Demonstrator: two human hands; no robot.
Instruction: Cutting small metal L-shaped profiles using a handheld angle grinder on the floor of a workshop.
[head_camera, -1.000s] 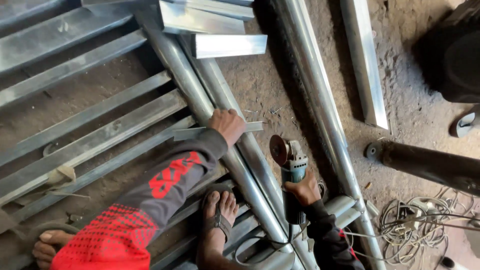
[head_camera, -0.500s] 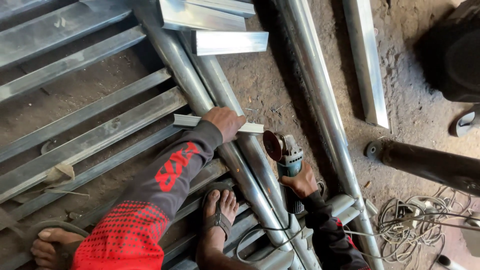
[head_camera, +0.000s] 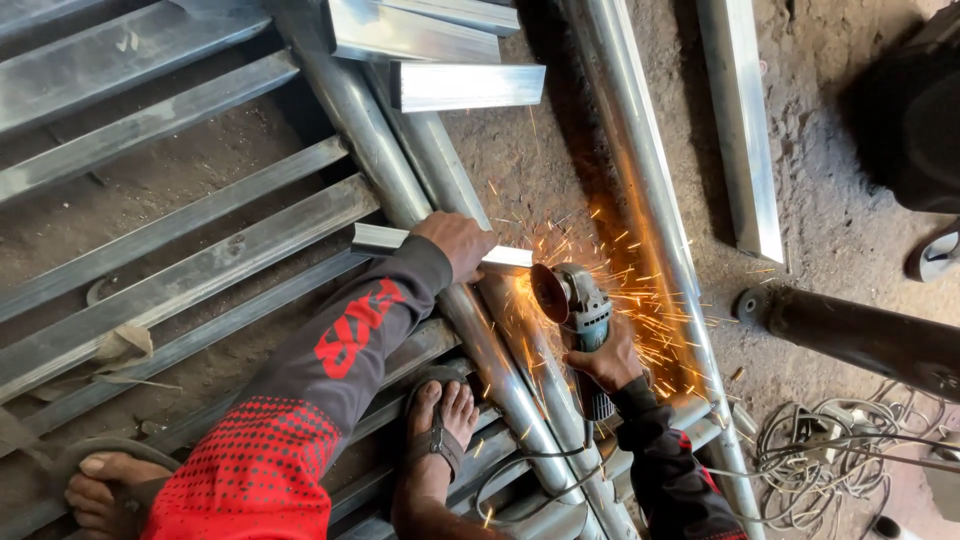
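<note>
Feet in sandals (head_camera: 440, 440) rest on the steel bars nearest the viewer, one on a round pipe (head_camera: 500, 370). Right hand (head_camera: 608, 358) has its fingers closed around the body of an angle grinder (head_camera: 575, 310), whose disc meets the end of a short square tube (head_camera: 440, 246) and throws orange sparks. Left hand (head_camera: 458, 243) presses down on that tube, fingers together, holding it across the pipe. Beyond lie further cut steel sections (head_camera: 465, 85); a cable coil (head_camera: 830, 450) lies at right.
</note>
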